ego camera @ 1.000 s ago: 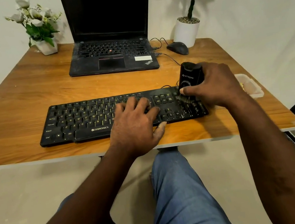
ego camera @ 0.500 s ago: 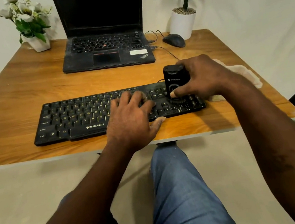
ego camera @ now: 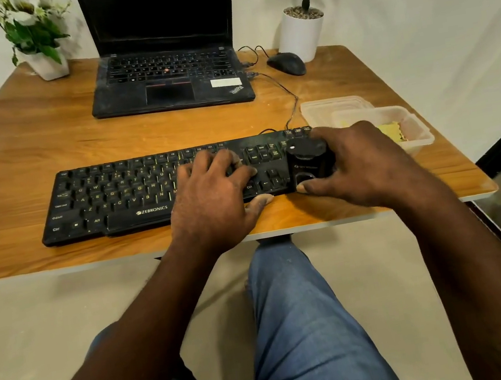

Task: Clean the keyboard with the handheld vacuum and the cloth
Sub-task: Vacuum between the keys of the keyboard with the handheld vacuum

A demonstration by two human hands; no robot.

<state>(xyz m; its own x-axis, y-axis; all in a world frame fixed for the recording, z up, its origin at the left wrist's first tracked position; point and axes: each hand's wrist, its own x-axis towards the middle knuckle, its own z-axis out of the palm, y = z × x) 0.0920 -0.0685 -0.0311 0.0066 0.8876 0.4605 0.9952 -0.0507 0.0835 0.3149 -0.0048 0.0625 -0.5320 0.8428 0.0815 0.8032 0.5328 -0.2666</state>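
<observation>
While the right hand (ego camera: 367,163) wraps curled fingers and thumb around the handheld vacuum (ego camera: 309,160), upright on the right end of the keyboard (ego camera: 117,192), the left hand (ego camera: 210,196) lies flat at its 9 o'clock, fingers spread on the keys. The keyboard's long axis runs 9 to 3 o'clock across the table (ego camera: 21,155), so any remaining sweep likely heads left, toward the bracing hand. What appears to be the yellow cloth (ego camera: 393,132) sits in a clear tub (ego camera: 422,136) at the grip's 1 o'clock.

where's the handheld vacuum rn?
Head view: the handheld vacuum stands on the right end of the keyboard, gripped by the right hand, left of the clear plastic container.
</observation>
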